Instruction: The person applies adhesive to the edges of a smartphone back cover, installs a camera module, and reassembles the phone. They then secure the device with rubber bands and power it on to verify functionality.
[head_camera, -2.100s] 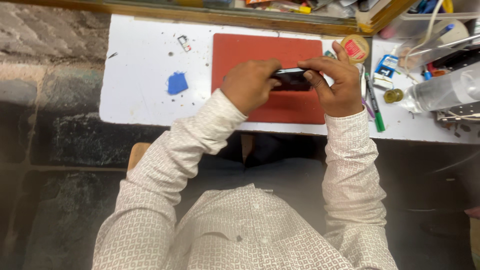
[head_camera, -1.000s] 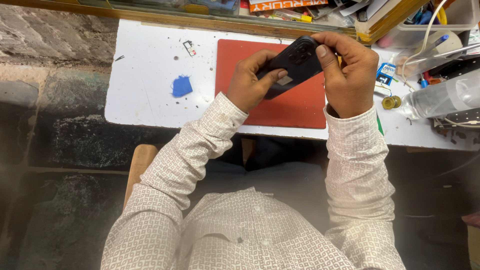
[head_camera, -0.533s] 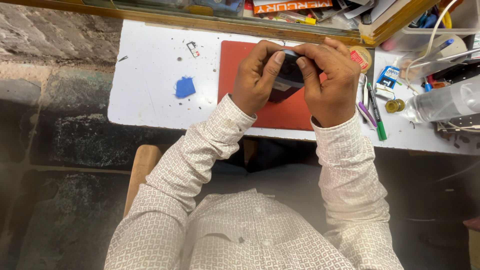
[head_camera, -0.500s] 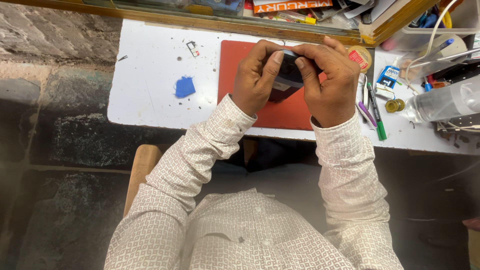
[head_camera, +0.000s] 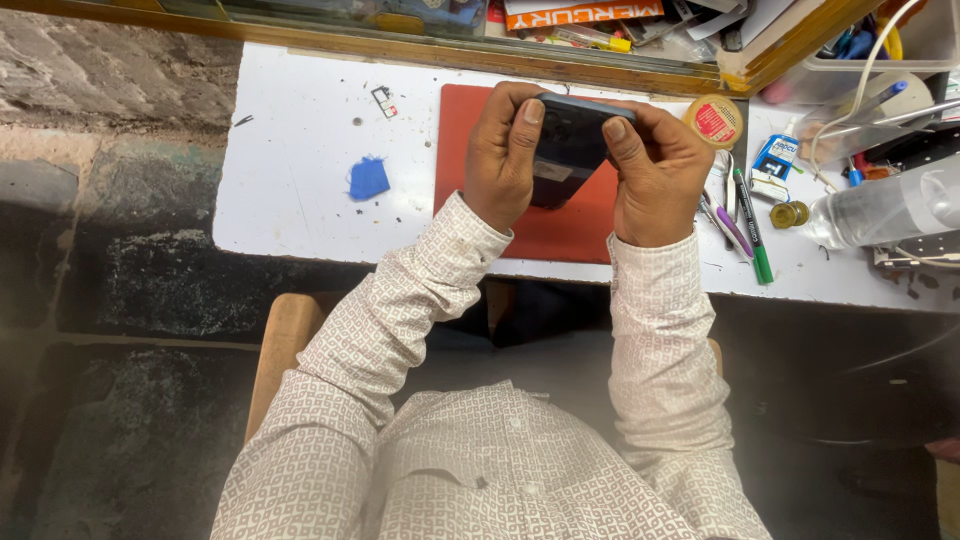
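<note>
Both hands gripped a dark phone (head_camera: 568, 145), held up above the red mat (head_camera: 560, 225) at the middle of the white tabletop (head_camera: 290, 170). Left hand (head_camera: 505, 155) was curled around the phone's left edge, thumb pressed on the upper face near the top corner. Right hand (head_camera: 655, 170) was wrapped on the right edge, thumb also laid on the top end. Phone was tilted, its dark back side showing, lower part hidden between the palms. It could not be told whether the phone touched the mat.

A blue scrap (head_camera: 368, 179) lay on the tabletop left of the mat, well apart from the hands. A small card piece (head_camera: 384, 99) sat near the far edge, up-left of the mat. Just right of the right hand: a round tape roll with a red label (head_camera: 713, 120), a green marker (head_camera: 753, 238) and a purple pen (head_camera: 728, 222) lying side by side. A small blue-and-white tube (head_camera: 772, 158) and a brass-coloured cap (head_camera: 790, 214) were beside them. A clear plastic bottle (head_camera: 880, 210) lay on its side at the right end. Both sleeves were patterned white.
</note>
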